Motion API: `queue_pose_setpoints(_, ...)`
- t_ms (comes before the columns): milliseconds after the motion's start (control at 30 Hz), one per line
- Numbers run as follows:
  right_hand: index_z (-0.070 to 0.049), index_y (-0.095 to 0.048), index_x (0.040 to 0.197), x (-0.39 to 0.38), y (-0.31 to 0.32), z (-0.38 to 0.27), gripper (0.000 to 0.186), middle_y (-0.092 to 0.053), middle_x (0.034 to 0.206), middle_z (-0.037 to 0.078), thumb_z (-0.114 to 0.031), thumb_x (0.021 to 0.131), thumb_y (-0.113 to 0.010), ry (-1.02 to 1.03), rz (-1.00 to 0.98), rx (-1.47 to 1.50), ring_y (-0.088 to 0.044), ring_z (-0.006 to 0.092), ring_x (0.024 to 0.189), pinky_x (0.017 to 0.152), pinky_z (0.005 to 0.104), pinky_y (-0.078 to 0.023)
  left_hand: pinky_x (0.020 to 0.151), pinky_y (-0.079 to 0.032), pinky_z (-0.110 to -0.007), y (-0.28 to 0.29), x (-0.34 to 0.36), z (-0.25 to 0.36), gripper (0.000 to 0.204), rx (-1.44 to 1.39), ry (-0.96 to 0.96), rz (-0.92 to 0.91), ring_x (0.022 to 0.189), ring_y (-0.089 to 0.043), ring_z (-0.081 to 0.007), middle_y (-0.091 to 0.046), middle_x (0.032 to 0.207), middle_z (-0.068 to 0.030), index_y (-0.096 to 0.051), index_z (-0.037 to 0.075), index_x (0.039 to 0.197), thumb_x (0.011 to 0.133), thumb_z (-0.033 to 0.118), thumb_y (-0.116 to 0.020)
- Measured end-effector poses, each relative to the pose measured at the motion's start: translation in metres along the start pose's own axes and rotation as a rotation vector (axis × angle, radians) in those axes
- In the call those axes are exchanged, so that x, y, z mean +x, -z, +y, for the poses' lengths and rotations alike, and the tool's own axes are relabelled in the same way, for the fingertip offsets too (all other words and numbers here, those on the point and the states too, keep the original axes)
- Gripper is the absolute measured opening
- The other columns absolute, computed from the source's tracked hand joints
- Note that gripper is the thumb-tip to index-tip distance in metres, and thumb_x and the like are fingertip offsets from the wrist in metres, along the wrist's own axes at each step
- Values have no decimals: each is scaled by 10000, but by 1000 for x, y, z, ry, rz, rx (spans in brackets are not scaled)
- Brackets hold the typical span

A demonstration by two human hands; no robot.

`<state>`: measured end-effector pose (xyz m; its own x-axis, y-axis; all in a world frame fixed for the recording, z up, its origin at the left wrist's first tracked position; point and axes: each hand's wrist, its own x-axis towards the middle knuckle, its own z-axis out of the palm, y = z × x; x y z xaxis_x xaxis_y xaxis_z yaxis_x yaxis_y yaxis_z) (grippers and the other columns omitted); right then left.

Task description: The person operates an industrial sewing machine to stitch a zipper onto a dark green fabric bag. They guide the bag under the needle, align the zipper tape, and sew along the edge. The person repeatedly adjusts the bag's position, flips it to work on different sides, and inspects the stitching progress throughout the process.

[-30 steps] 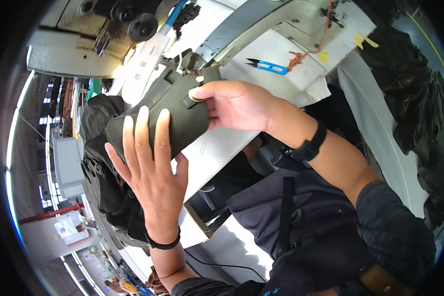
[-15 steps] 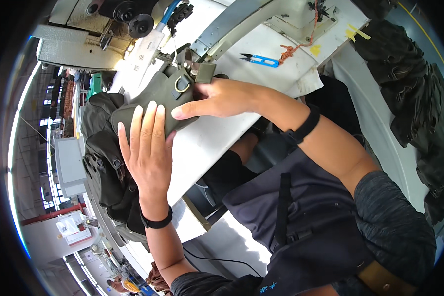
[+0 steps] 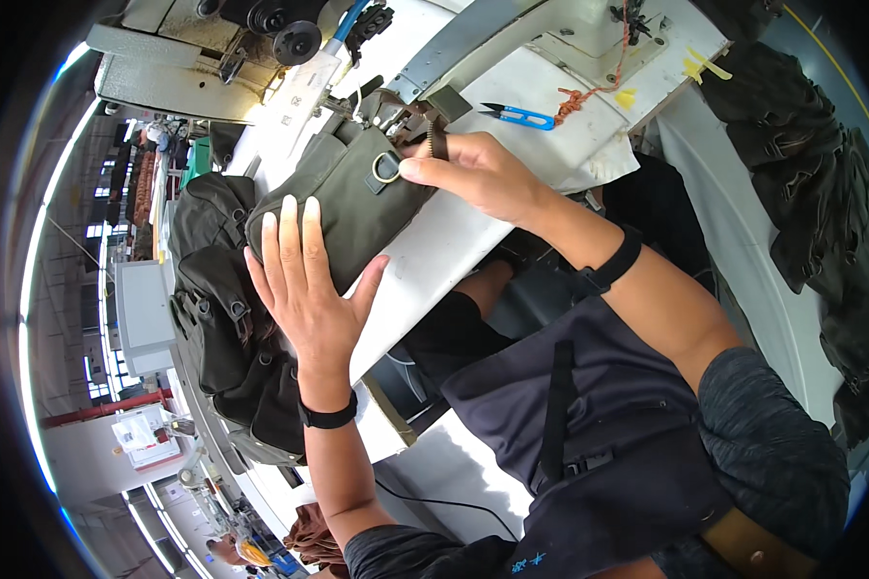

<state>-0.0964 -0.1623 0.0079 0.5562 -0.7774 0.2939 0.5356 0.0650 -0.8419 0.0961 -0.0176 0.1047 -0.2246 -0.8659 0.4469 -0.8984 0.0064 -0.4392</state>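
Observation:
A dark olive fabric bag piece (image 3: 348, 207) lies on the white machine table, with its far edge by the sewing machine's needle area (image 3: 362, 111). On its top sits a metal D-ring (image 3: 386, 167) on a small tab. My left hand (image 3: 309, 280) rests flat on the piece's near left part, fingers spread. With thumb on top beside the ring and fingers hidden beneath, my right hand (image 3: 473, 174) grips the right end of the piece. A brown zipper edge (image 3: 433, 140) stands up next to those fingers.
Blue-handled thread snips (image 3: 519, 117) lie beyond my right hand, near orange thread (image 3: 574, 99). The sewing machine head (image 3: 174, 82) overhangs at the upper left. Dark bags (image 3: 217, 309) are heaped on the left; more olive fabric (image 3: 811, 183) hangs at right.
The view has shifted slightly. My right hand has moved right along the piece, and its thumb is now beside the ring. The zipper edge shows; my left thumb has spread outward.

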Motion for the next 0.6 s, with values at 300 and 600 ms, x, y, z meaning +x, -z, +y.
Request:
queue_pose_setpoints(300, -37, -784, 894, -2, 6, -20, 217, -519, 709, -111, -228, 996, -789, -111, 25, -290, -408, 8, 662, 584, 256, -311, 1291, -15, -643, -30, -23, 48, 1165, -84, 217, -215, 1591, -319, -344, -397, 1687, -182, -300, -10, 1660, 849, 694, -753)
queue_pose_setpoints(600, -1, -795, 995, 12, 2, -35, 233, -581, 691, -51, -226, 1006, -735, -73, 79, -226, -458, 34, 639, 581, 268, -384, 1210, -364, -498, -20, 42, 57, 1011, -480, 115, -37, 1456, -490, -375, -498, 1604, -191, -456, 38, 1584, 726, 252, -947)
